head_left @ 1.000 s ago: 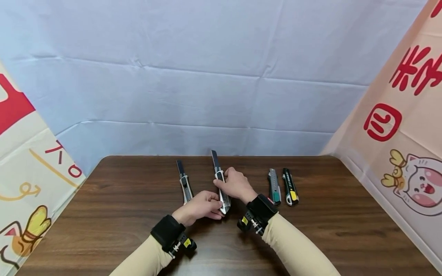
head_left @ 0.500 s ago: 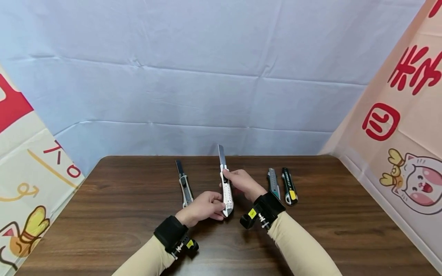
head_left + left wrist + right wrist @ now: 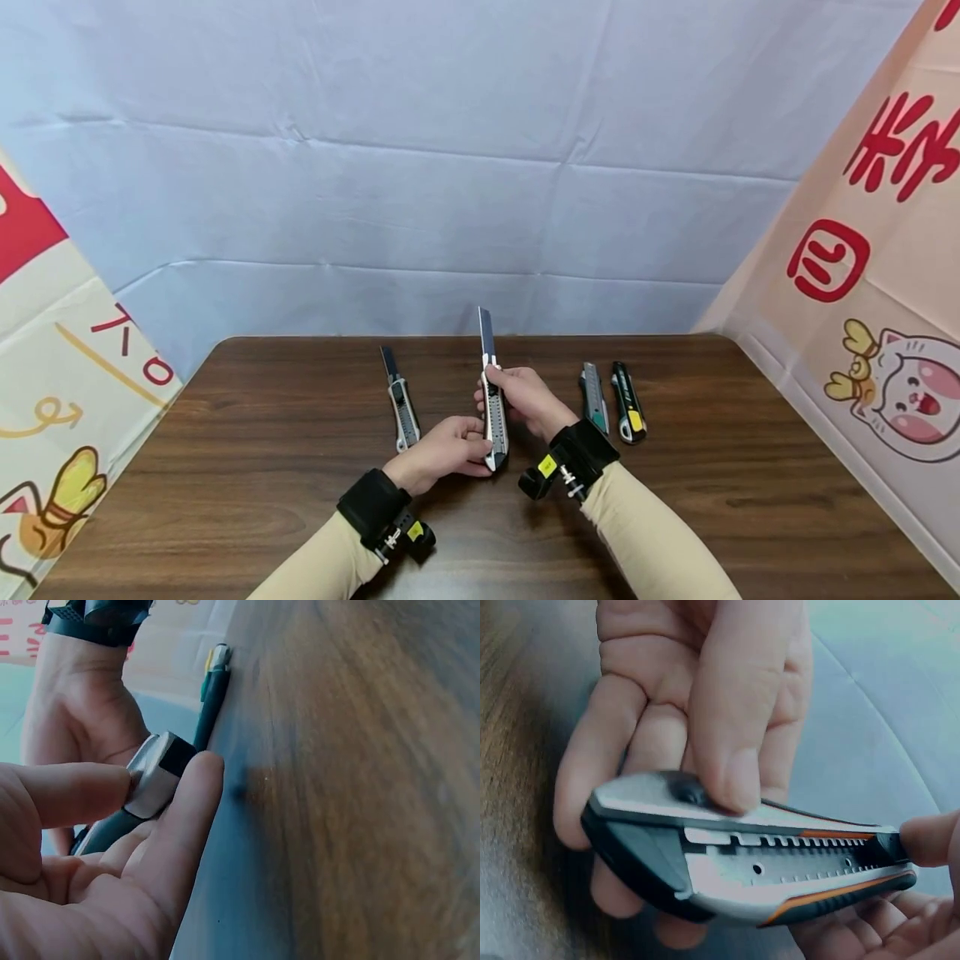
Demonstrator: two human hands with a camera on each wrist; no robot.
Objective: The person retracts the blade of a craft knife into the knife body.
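Here, the fingers of the left hand point(image 3: 442, 450) pinch the lower end of a silver-and-black utility knife point(image 3: 496, 421) with orange trim; those of the right hand point(image 3: 534, 400) grip it near its slider point(image 3: 886, 847). Its steel blade point(image 3: 487, 333) out, it is above the brown wood-grain desk point(image 3: 750, 500), between a grey-and-black knife point(image 3: 403, 412) and a grey-and-teal cutter point(image 3: 594, 396).
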